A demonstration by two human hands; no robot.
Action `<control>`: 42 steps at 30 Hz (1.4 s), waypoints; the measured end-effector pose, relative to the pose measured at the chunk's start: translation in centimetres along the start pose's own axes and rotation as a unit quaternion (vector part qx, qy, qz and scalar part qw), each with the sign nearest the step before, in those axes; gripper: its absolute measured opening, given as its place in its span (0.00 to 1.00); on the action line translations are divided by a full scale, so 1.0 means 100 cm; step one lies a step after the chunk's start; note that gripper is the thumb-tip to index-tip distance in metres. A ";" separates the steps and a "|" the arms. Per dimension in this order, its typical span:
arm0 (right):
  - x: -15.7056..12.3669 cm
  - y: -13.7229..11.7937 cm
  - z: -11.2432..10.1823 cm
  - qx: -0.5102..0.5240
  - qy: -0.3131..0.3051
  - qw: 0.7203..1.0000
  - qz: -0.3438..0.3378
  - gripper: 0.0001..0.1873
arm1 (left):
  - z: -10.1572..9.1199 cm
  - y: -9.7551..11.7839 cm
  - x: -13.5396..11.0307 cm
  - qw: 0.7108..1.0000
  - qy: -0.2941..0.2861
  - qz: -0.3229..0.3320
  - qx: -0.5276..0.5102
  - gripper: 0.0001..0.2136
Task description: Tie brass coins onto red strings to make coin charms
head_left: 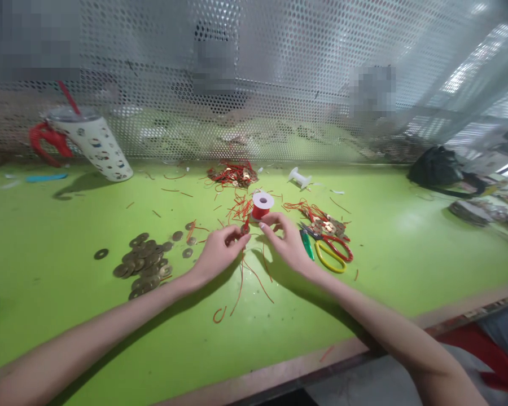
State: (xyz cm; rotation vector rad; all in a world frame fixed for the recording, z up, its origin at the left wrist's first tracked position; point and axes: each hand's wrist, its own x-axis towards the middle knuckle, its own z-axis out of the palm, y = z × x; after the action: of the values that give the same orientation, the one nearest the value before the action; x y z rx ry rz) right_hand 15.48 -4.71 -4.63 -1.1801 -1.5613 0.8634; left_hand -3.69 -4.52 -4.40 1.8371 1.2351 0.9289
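My left hand (222, 248) pinches a small round coin (245, 229) tied with red cord, and loose cord ends hang below it over the table. Close by on the right, my right hand (287, 239) has thumb and index finger curled nearly together beside the base of a red cord spool (261, 206). Whatever lies between those fingertips is too small to make out. Loose brass-coloured coins (146, 262) with centre holes are heaped left of my left hand. Scissors (332, 254) with red and yellow handles and a green-handled tool (307, 245) lie beside my right hand.
Corded coins form one pile (235, 175) at the back and another (325, 223) at right. An unwound white spool (300, 178) lies behind. A tumbler (99, 144) with a straw stands back left, before a perforated metal screen (271, 73). A black bag (438, 169) sits far right.
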 end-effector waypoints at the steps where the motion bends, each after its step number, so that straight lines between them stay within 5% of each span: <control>1: 0.000 -0.002 0.000 -0.016 0.008 1.000 -0.003 0.10 | -0.002 -0.001 0.000 0.998 0.013 0.027 0.050 0.15; 8: -0.009 -0.005 0.021 0.095 -0.053 0.991 0.073 0.14 | -0.001 -0.005 -0.006 0.910 0.019 0.245 0.334 0.11; 14: -0.003 0.005 0.017 0.122 -0.054 0.987 0.093 0.15 | 0.002 -0.003 -0.016 0.870 0.002 0.307 0.385 0.12; 17: 0.006 0.007 0.004 0.108 -0.039 0.991 0.067 0.13 | -0.001 -0.003 -0.017 0.891 -0.002 0.331 0.311 0.11; 22: 0.017 -0.001 -0.013 0.116 -0.144 0.980 0.066 0.15 | -0.008 0.009 -0.003 0.972 0.038 0.203 0.115 0.15; 25: 0.020 -0.014 -0.018 0.141 -0.210 0.966 0.047 0.15 | -0.007 0.019 0.004 0.994 -0.014 0.106 0.010 0.21; 29: 0.025 -0.027 -0.022 0.120 -0.218 0.968 0.024 0.13 | 0.000 0.024 0.005 0.972 -0.119 -0.033 -0.200 0.21; 32: 0.031 -0.027 -0.025 0.104 -0.188 0.976 0.022 0.11 | 0.003 0.025 0.004 0.946 -0.144 -0.083 -0.279 0.16; 42: 0.036 -0.012 -0.016 0.124 -0.137 0.983 -0.001 0.12 | 0.008 0.021 -0.001 0.950 -0.061 -0.124 -0.280 0.13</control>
State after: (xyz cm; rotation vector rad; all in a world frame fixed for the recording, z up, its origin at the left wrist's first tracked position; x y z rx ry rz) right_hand 16.42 -1.63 -2.06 -0.9087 -1.6139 1.2215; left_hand -2.14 -5.33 -2.98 1.2412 0.9682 0.8937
